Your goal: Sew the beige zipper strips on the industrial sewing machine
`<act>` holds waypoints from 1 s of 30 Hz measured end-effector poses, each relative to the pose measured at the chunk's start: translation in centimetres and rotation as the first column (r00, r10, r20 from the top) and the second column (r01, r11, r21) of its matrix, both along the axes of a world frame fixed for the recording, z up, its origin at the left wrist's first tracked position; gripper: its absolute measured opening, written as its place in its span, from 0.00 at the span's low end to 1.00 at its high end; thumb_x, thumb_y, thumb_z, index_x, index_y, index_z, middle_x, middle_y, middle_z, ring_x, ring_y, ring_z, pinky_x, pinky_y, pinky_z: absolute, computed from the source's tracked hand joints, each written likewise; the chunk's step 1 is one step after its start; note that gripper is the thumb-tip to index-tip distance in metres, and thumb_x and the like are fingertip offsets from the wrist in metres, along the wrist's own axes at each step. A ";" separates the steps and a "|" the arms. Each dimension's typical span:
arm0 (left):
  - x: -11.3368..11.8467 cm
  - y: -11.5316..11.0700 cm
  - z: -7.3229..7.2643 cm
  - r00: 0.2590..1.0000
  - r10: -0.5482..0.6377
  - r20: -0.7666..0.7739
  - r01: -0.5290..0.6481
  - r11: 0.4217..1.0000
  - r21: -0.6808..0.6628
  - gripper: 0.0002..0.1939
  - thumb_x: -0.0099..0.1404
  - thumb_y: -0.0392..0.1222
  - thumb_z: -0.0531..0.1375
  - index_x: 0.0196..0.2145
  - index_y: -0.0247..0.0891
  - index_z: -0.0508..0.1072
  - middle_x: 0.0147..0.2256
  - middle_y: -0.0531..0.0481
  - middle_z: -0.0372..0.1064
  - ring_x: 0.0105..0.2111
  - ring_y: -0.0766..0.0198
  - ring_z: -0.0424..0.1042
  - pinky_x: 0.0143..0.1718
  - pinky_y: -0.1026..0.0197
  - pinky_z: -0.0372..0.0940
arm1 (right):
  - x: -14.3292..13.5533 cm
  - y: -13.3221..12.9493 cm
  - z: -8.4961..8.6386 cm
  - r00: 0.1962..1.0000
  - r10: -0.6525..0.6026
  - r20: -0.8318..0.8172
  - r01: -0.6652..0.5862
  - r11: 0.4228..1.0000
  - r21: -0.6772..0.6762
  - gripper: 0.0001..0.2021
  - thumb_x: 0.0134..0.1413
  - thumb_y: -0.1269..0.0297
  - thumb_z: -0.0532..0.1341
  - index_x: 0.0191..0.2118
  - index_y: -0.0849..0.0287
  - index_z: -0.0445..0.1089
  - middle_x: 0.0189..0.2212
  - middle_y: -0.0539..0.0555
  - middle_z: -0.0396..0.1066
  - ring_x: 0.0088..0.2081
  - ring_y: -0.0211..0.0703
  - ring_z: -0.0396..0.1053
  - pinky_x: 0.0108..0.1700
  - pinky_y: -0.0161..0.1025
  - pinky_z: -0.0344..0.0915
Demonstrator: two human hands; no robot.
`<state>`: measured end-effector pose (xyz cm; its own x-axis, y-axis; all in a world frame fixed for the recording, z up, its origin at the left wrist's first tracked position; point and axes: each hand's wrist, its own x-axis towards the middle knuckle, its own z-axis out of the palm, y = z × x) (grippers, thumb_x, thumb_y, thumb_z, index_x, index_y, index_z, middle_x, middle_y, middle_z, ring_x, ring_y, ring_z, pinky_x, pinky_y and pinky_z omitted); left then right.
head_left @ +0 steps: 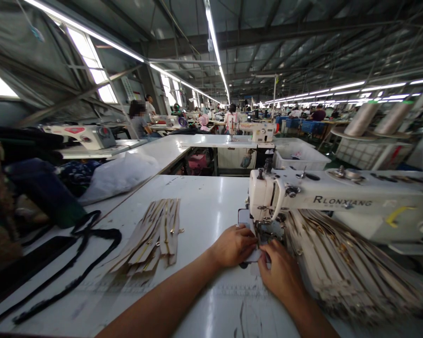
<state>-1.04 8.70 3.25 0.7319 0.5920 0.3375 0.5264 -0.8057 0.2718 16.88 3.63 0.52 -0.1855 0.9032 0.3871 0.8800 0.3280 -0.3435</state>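
Note:
Both hands are close together at the needle area of a white sewing machine point(285, 192). My left hand point(234, 245) rests on the metal plate beside the presser foot, its fingers bent and pressed together. Just to the right, my right hand point(280, 267) has thumb and forefinger pinched near the needle. Whatever lies between the fingertips is too small and hidden to name. A large bundle of beige zipper strips point(345, 263) lies under and right of the machine arm. A smaller stack of zipper strips point(155, 234) with metal pulls lies left of my hands.
Black cord point(109, 239) loops over the table's left side. Beyond it are a white plastic bag point(121, 173) and a dark blue roll point(42, 188). Thread cones point(363, 119) stand at right. A white bin point(299, 157) and another sewing machine point(259, 131) are ahead; people sit farther off.

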 end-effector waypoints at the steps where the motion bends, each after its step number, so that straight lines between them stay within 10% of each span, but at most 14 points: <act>1: 0.0 0.0 0.0 1.000 0.010 0.000 -0.010 1.000 0.005 0.13 0.68 0.39 0.52 0.44 0.38 0.75 0.38 0.44 0.71 0.41 0.58 0.68 0.44 0.58 0.63 | 0.0 0.1 0.1 1.000 -0.005 0.011 0.005 1.000 -0.011 0.10 0.54 0.71 0.53 0.36 0.58 0.71 0.34 0.54 0.70 0.38 0.44 0.69 0.39 0.37 0.61; 13: -0.2 0.4 -0.5 0.994 0.114 0.006 -0.114 0.994 -0.003 0.17 0.67 0.44 0.54 0.51 0.37 0.70 0.46 0.43 0.68 0.45 0.55 0.65 0.49 0.54 0.62 | -0.5 1.4 0.3 0.997 -0.001 0.080 0.006 0.998 -0.069 0.19 0.55 0.72 0.52 0.51 0.62 0.69 0.43 0.58 0.73 0.46 0.47 0.70 0.47 0.39 0.63; 30: -0.8 0.6 -0.7 0.989 0.146 0.004 -0.145 0.983 -0.115 0.21 0.65 0.47 0.56 0.54 0.39 0.62 0.59 0.44 0.59 0.62 0.52 0.53 0.62 0.48 0.50 | 0.1 1.0 -3.1 0.999 0.053 -0.003 -0.051 0.977 0.209 0.15 0.57 0.66 0.51 0.48 0.62 0.67 0.40 0.58 0.75 0.39 0.46 0.74 0.40 0.40 0.69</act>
<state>-1.82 9.26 2.53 0.6313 0.7269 0.2703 0.6315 -0.6841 0.3650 17.00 4.59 -2.62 -0.2259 0.7916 0.5677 0.8575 0.4381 -0.2697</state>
